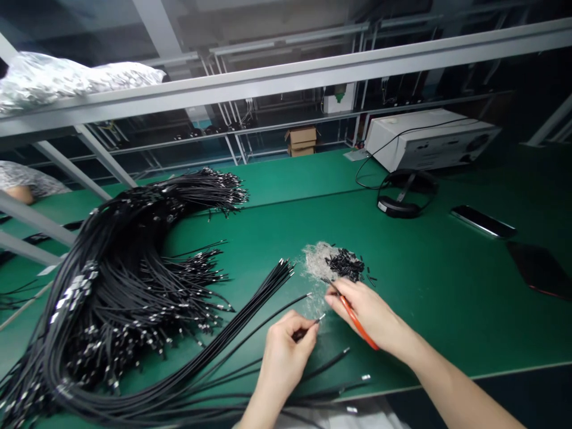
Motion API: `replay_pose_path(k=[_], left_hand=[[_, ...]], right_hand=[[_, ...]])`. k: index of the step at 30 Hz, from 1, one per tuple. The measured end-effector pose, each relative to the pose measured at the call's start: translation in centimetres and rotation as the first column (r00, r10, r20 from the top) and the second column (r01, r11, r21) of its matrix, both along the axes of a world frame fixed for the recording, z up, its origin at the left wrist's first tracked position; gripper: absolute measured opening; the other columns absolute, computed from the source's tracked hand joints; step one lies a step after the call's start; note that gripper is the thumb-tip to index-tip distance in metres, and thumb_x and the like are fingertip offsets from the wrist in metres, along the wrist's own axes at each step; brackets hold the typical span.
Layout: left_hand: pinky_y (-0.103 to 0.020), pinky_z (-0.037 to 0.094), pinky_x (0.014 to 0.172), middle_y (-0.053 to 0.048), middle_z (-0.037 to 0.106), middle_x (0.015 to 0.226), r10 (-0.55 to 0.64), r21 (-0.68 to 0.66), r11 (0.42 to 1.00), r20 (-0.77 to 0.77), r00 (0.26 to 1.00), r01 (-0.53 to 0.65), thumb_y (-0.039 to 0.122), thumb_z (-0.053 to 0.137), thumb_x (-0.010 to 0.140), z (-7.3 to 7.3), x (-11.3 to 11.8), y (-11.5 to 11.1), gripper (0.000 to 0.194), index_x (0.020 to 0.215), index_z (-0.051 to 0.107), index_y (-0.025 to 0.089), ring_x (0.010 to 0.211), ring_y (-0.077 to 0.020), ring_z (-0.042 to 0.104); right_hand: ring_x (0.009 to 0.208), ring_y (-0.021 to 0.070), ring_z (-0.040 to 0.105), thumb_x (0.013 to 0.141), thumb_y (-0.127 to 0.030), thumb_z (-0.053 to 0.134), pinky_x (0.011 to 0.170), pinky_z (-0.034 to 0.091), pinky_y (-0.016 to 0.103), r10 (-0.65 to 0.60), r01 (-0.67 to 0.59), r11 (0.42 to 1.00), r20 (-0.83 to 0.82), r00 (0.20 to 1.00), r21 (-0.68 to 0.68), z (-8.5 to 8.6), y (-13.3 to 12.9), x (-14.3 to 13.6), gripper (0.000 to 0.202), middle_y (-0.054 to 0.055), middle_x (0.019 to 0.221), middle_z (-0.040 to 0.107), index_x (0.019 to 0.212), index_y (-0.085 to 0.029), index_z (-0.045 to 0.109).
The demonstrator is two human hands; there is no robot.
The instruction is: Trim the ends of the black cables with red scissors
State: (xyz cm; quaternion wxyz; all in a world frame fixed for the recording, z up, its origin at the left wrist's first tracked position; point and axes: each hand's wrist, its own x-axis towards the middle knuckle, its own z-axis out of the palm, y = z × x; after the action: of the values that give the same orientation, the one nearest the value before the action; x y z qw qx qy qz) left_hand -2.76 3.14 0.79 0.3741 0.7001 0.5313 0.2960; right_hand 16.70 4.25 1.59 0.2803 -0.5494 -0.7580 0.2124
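Observation:
My left hand (288, 345) pinches a black cable close to its pale, bare-looking tip (320, 317). To its right, my right hand (369, 310) is closed around red-handled pliers (357, 325), whose dark jaws point up and left. The jaws are apart from the cable tip. Just beyond them lies a pile of short black tube pieces (346, 264), beside a tangle of clear, thin scraps (316, 260). A sheaf of black cables (263, 290) stretches past my left hand on its left side. More loose cable ends (344, 353) lie under and in front of my hands.
A large heap of black cables (129, 268) covers the left of the green table (429, 268). Toward the back right are a headset (400, 205), a white machine (429, 143) and a phone (483, 221). A metal rail (286, 80) crosses above, with plastic bags (75, 77) at left.

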Motion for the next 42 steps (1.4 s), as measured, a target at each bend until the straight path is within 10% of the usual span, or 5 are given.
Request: replay_pose_path(k=[7, 42], left_hand=[[-0.023, 0.037, 0.058, -0.002, 0.059, 0.068, 0.170, 0.164, 0.975, -0.116, 0.979, -0.150, 0.032, 0.056, 0.086, -0.8, 0.9, -1.0, 0.021, 0.073, 0.068, 0.020, 0.059, -0.0140, 0.056], [-0.024, 0.042, 0.060, 0.000, 0.062, 0.074, 0.187, 0.370, 0.929, -0.398, 0.898, -0.030, 0.026, 0.050, 0.091, -2.6, 1.4, -0.8, 0.018, 0.080, 0.065, 0.023, 0.068, -0.0149, 0.063]], right_hand=[[0.066, 0.0204, 0.059, 0.085, -0.033, 0.063, 0.068, 0.034, 0.034, -0.155, 0.089, 0.984, 0.486, 0.860, 0.156, -2.0, -4.4, -3.0, 0.015, 0.002, 0.073, 0.061, 0.079, -0.021, 0.056], [0.068, 0.0220, 0.066, 0.089, -0.015, 0.052, 0.075, 0.038, 0.036, -0.031, 0.029, 0.999, 0.625, 0.780, 0.013, -1.4, -2.9, -3.4, 0.014, 0.008, 0.074, 0.069, 0.087, -0.017, 0.065]])
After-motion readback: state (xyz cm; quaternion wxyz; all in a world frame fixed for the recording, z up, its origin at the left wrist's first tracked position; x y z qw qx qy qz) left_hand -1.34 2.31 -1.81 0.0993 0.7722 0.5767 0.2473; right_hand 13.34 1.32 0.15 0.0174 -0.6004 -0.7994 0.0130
